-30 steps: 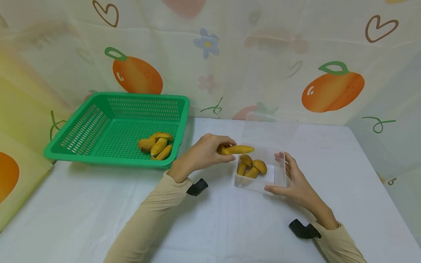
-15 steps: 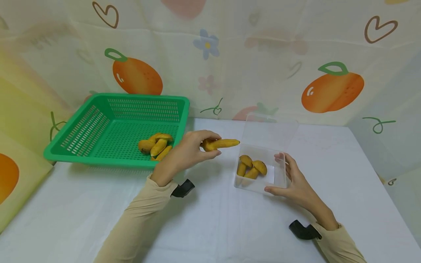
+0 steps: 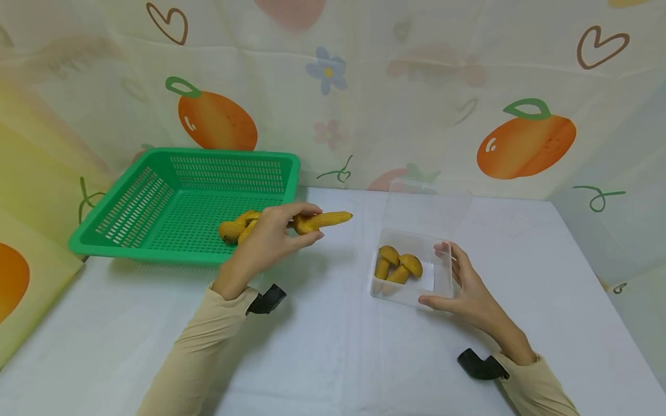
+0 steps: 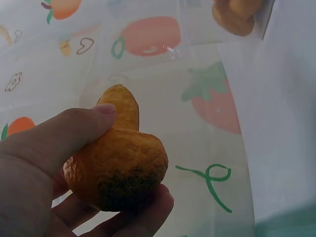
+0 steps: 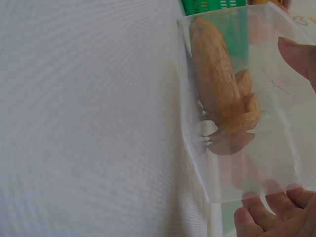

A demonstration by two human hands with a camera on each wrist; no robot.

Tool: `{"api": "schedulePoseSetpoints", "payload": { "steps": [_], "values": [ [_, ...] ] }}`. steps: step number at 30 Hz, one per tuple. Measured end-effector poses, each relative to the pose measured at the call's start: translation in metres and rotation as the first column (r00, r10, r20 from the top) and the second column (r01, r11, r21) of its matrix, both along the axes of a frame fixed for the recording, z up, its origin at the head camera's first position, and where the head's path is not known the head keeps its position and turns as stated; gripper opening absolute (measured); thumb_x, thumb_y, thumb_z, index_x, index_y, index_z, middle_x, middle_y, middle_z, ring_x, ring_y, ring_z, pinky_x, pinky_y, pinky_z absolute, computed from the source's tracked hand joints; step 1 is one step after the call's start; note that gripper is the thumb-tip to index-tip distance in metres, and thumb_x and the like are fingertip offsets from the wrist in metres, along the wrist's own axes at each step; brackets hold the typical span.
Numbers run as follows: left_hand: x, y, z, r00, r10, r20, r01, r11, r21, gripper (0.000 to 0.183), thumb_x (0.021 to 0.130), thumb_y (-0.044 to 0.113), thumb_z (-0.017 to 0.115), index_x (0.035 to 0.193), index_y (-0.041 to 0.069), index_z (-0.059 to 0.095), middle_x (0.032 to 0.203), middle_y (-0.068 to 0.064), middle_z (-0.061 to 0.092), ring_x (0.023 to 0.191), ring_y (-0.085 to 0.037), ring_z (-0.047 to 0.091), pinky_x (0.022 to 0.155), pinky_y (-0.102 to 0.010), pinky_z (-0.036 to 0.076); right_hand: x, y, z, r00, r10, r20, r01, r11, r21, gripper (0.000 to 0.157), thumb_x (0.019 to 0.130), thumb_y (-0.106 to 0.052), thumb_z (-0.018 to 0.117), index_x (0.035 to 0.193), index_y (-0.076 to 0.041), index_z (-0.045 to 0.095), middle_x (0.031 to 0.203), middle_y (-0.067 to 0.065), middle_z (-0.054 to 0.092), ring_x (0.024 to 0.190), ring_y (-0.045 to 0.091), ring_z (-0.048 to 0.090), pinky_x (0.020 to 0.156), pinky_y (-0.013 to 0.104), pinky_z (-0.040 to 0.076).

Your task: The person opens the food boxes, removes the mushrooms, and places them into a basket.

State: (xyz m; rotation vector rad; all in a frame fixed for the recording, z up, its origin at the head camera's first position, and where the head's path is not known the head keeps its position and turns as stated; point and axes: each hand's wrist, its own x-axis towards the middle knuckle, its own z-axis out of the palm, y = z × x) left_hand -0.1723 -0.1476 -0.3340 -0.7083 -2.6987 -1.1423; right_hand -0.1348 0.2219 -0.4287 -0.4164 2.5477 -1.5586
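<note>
My left hand (image 3: 265,240) pinches a yellow-brown mushroom (image 3: 328,219) between thumb and fingers, just right of the green basket (image 3: 151,254). Its stem points right in the head view; the left wrist view shows a dark patch on the rounded cap (image 4: 118,168). With thumb and fingers around its right end, my right hand (image 3: 476,292) holds a clear plastic box (image 3: 398,293) on the table. Inside the box, at its left side, lie two mushrooms (image 3: 410,265). Several more mushrooms (image 3: 231,231) sit in the basket's right front corner, partly hidden behind my left hand.
Behind the box its clear lid (image 3: 426,203) stands tilted up against the back. A white cloth covers the table (image 3: 333,358). A fabric backdrop (image 3: 374,104) printed with fruit hangs right along the table's back edge. Black wrist mounts (image 3: 266,299) sit at both cuffs.
My left hand has moved left with the mushroom, from over the box's left rim to beside the basket. The right hand and the box have stayed put.
</note>
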Motion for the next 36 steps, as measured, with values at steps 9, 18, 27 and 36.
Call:
{"api": "schedulePoseSetpoints", "payload": {
  "steps": [9, 18, 27, 36],
  "values": [
    [0.004, -0.024, 0.001, 0.996, 0.073, -0.049, -0.071, 0.997, 0.036, 0.037, 0.085, 0.015, 0.079, 0.120, 0.009, 0.069, 0.109, -0.006, 0.072, 0.089, -0.014, 0.062, 0.077, -0.026, 0.057, 0.000, 0.000, 0.000, 1.000, -0.002, 0.002, 0.002, 1.000, 0.016, 0.115, 0.073, -0.013, 0.088, 0.156, -0.005, 0.010, 0.158, 0.020, 0.026, 0.149, 0.045, 0.021, 0.115, 0.066, 0.020],
    [0.007, -0.047, -0.003, 0.986, 0.152, -0.062, -0.146, 0.985, 0.087, 0.035, 0.087, 0.014, 0.077, 0.120, 0.007, 0.068, 0.110, -0.012, 0.072, 0.088, -0.019, 0.064, 0.074, -0.010, 0.050, -0.001, 0.000, 0.000, 1.000, 0.003, -0.005, -0.003, 1.000, 0.013, 0.114, 0.073, -0.012, 0.088, 0.156, -0.004, 0.009, 0.157, 0.020, 0.026, 0.148, 0.046, 0.022, 0.115, 0.067, 0.020],
    [0.004, -0.070, -0.006, 0.972, 0.220, -0.087, -0.217, 0.975, 0.043, 0.035, 0.087, 0.012, 0.077, 0.120, 0.006, 0.068, 0.109, -0.012, 0.071, 0.084, -0.008, 0.058, 0.069, -0.008, 0.049, 0.001, 0.002, 0.000, 1.000, -0.004, -0.003, 0.004, 1.000, 0.016, 0.116, 0.072, -0.011, 0.088, 0.156, -0.003, 0.008, 0.158, 0.021, 0.025, 0.147, 0.046, 0.024, 0.113, 0.068, 0.023],
    [0.000, -0.095, -0.013, 0.945, 0.302, -0.125, -0.304, 0.953, 0.001, 0.035, 0.086, 0.009, 0.077, 0.119, 0.004, 0.067, 0.107, -0.016, 0.070, 0.084, -0.004, 0.055, 0.069, -0.003, 0.043, 0.001, 0.001, 0.000, 1.000, 0.000, -0.005, 0.000, 1.000, 0.010, 0.115, 0.073, -0.012, 0.088, 0.156, -0.004, 0.009, 0.158, 0.021, 0.025, 0.148, 0.046, 0.023, 0.114, 0.067, 0.021]
  ]
}}
